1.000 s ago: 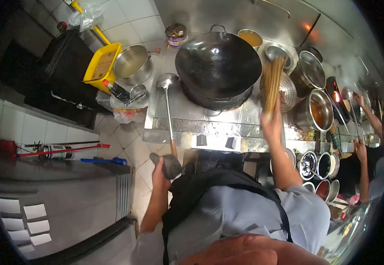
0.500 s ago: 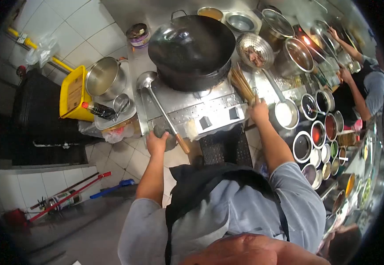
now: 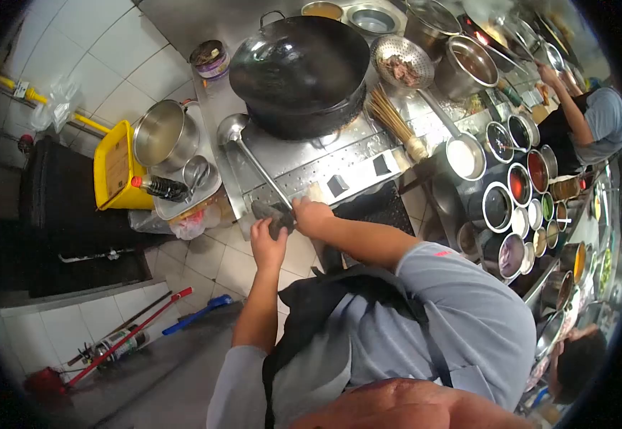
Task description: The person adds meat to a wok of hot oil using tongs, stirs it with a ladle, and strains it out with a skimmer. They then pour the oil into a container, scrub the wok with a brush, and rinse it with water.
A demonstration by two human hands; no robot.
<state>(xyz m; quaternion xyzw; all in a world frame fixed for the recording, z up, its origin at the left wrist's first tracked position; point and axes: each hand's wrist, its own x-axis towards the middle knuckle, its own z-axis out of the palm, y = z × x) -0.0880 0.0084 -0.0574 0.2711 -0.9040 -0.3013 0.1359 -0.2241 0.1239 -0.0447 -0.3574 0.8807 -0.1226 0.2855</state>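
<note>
My left hand (image 3: 268, 245) grips a dark grey cloth (image 3: 273, 214) at the stove's front edge. Close on its right, my right hand (image 3: 311, 217) is closed round the handle of a long metal ladle (image 3: 233, 128), whose bowl rests on the steel stove top (image 3: 293, 161). Behind it stands a large black wok (image 3: 300, 64). A bamboo brush (image 3: 394, 121) lies right of the wok, beside a perforated strainer (image 3: 402, 63) holding brown pieces.
Many sauce pots (image 3: 498, 206) crowd the right side. At the left are a metal pot (image 3: 166, 134), a dark bottle (image 3: 162, 186) and a yellow bin (image 3: 115, 166). A co-worker's arm (image 3: 573, 111) reaches over pans at the upper right; another person's head shows lower right.
My right hand has let go of the bamboo brush and moved left to the ladle's handle, next to my left hand. The camera view has shifted slightly.
</note>
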